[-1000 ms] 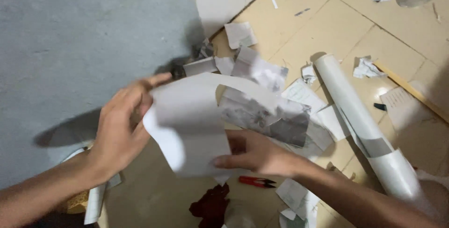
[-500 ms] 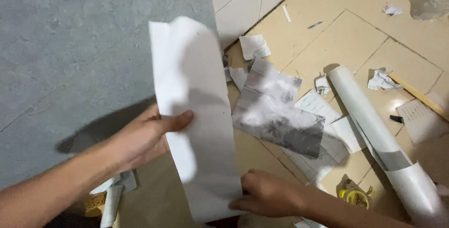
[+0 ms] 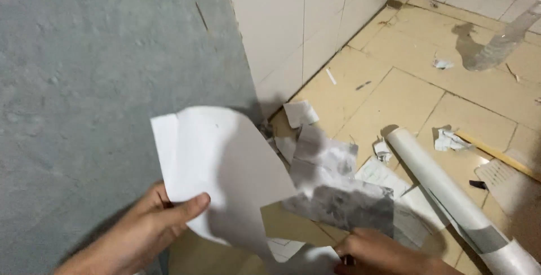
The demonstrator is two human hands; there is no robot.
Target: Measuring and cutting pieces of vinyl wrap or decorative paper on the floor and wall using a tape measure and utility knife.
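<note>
your left hand pinches the white sheet | your right hand grips its lower end | roll on floor

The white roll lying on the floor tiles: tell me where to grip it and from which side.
Probably best to grip the white roll around its bare white middle, coming down from above with fingers wrapped across its width. It lies flat on the floor tiles as a long round tube, slanting from upper left to lower right, so a grip across the axis should hold. The far end by the paper scraps is free too.
</note>
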